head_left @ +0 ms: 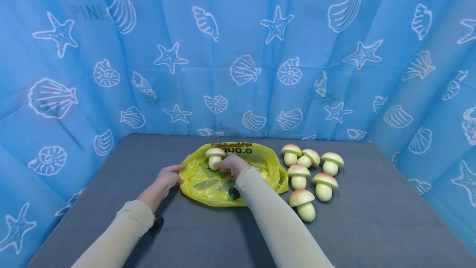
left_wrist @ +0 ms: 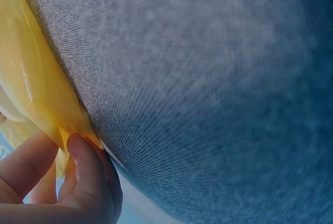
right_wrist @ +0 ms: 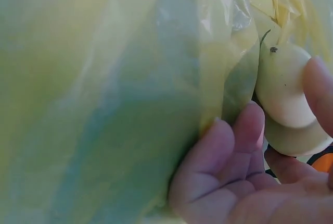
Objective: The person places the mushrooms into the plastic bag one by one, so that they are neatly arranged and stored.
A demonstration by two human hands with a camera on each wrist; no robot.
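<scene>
A yellow plastic bag [head_left: 213, 195] lies with its mouth spread on the table, dark lettering on its far inner side. At its left edge my left hand [head_left: 165, 180] pinches the plastic; the left wrist view shows thumb and fingers [left_wrist: 86, 164] on the bag's crumpled rim [left_wrist: 73, 125]. Reaching into the mouth from the right, my right hand [head_left: 233, 164] holds a toy mushroom [head_left: 215, 154] by its pale stem, cap up. Seen from the right wrist, the mushroom [right_wrist: 286, 91] sits between thumb and fingers, with yellow film in front of much of the view.
Several more toy mushrooms [head_left: 298, 173] with pinkish-cream caps stand or lean in a group right of the bag, the nearest mushroom [head_left: 306, 210] tilted. The grey table [head_left: 357, 226] ends at a blue curtain [head_left: 223, 53] with white shells and starfish.
</scene>
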